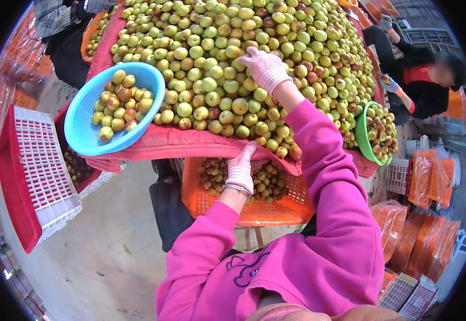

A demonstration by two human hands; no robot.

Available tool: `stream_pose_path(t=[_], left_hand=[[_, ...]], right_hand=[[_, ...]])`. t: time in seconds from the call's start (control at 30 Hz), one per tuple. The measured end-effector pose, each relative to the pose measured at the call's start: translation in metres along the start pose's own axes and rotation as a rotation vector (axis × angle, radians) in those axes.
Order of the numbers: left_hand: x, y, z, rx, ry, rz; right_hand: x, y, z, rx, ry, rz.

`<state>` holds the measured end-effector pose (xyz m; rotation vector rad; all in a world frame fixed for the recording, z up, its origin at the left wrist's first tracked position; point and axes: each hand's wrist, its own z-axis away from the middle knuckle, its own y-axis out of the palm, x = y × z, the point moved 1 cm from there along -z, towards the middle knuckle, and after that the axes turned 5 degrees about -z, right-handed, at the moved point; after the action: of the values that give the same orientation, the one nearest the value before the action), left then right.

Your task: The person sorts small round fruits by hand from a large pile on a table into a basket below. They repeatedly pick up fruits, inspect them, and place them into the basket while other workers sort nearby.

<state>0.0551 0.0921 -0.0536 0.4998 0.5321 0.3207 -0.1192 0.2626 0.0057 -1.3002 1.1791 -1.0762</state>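
A large heap of green and reddish jujubes [217,80] covers a table lined with red cloth [176,140]. My right hand [265,69], in a pale pink striped glove, reaches over the heap with its fingers touching or just above the fruit; whether it holds one I cannot tell. At the cloth's front edge is my left hand [241,168], gloved alike, its thumb up by the edge and its other fingers hidden beneath. Below it, an orange plastic crate [249,218] holds more jujubes. A blue plastic basket [76,120] with jujubes stands left on the cloth.
A green basket [363,134] of redder jujubes sits at the right edge. One person [421,80] is seated at the right, another [62,24] is at the upper left. White and red crates [44,160] stand at left, stacked orange crates [421,244] at lower right.
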Motion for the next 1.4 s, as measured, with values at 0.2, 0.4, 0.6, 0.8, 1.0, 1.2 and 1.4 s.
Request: stream_pose_path(t=[0.2, 0.4, 0.6, 0.8, 1.0, 1.2, 1.4], left_hand=[[-0.001, 0.002, 0.005, 0.019, 0.037, 0.038], [0.007, 0.000, -0.004, -0.006, -0.018, 0.078], [0.025, -0.009, -0.026, 0.001, 0.160, 0.076], [0.025, -0.014, -0.018, 0.395, -0.280, 0.620], [0.006, -0.003, -0.010, 0.117, -0.280, 0.284], [0.005, -0.002, -0.004, -0.022, 0.022, -0.045], [0.000, 0.004, -0.001, 0.031, 0.032, 0.030]], right_hand=[[0.013, -0.011, -0.009, 0.142, 0.165, -1.403], [0.098, -0.005, -0.026, 0.440, 0.303, -2.250], [0.189, -0.019, -0.058, 0.594, 0.250, -2.208], [0.228, -0.029, -0.058, 0.385, -0.155, -1.565], [0.206, -0.034, -0.010, 0.249, -0.310, -1.680], [0.056, -0.001, 0.001, -0.333, 0.061, -0.747], [-0.008, 0.018, -0.012, 0.022, 0.077, 0.158]])
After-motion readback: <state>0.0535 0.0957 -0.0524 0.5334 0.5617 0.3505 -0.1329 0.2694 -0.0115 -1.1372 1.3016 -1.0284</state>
